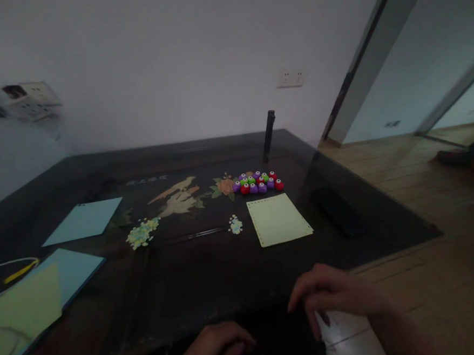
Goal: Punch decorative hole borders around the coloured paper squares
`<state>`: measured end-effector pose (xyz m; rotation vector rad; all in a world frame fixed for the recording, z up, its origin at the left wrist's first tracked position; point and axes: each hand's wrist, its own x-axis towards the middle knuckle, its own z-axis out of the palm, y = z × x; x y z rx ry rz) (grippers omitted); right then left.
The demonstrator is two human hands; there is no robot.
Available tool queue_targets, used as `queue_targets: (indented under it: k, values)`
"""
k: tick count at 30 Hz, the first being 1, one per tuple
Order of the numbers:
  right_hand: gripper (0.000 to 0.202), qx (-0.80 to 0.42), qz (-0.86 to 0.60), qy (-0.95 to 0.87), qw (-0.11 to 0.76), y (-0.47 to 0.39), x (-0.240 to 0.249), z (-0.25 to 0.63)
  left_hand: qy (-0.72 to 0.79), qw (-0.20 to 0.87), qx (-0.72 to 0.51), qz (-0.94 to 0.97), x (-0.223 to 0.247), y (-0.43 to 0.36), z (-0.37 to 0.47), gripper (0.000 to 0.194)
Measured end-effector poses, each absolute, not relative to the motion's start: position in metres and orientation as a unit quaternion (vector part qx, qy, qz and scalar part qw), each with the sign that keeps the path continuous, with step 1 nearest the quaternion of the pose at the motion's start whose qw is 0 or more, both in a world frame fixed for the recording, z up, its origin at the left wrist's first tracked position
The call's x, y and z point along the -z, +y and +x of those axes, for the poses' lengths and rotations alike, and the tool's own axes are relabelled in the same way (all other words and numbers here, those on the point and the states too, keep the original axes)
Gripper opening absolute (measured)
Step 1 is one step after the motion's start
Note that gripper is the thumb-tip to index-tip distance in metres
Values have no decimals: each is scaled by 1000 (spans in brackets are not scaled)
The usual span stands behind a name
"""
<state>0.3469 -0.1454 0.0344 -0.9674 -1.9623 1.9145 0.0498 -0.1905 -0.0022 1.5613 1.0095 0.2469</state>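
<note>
Two hands at tabletop's near edge. We list, left to right: blue sheets (81, 221) and green sheet (24, 306) at left edge; confetti pile (142, 233); our left hand (214, 349), fingers loosely curled, empty; punch cluster (257, 182) toward far edge; yellow sheet (278, 219) just before it; our right hand (334, 292), fingers spread, empty. Risk, we judge: sleeve sweep scatters confetti.

We count two light blue paper sheets (83, 220), two pale yellow-green paper sheets (278, 219) and two little piles of punched paper confetti (142, 233). The small round plastic punches (257, 182), purple, red and green, look like thirteen or so, too blurry to pin down.
</note>
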Motion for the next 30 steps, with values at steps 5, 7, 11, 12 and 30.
queue_targets:
  k: [5, 7, 11, 12, 30]
  values:
    - [30, -435, -480, -726, 232, -113, -48, 374, 278, 679, -212, 646, -54, -170, 81, 26]
    - [27, -298, -556, -729, 266, -92, -44, 385, 301, 665, -281, 624, -54, -153, 92, 24]
    - [25, -93, -694, -685, 201, -63, -22, 389, 346, 691, -358, 525, -24, -113, 116, 35]
    - [27, -69, -713, -675, 178, -61, -15, 386, 366, 679, -372, 517, -15, -104, 122, 38]
    - [31, -8, -687, -701, 192, -50, -6, 373, 402, 440, -319, 737, 2, -79, 137, 50]
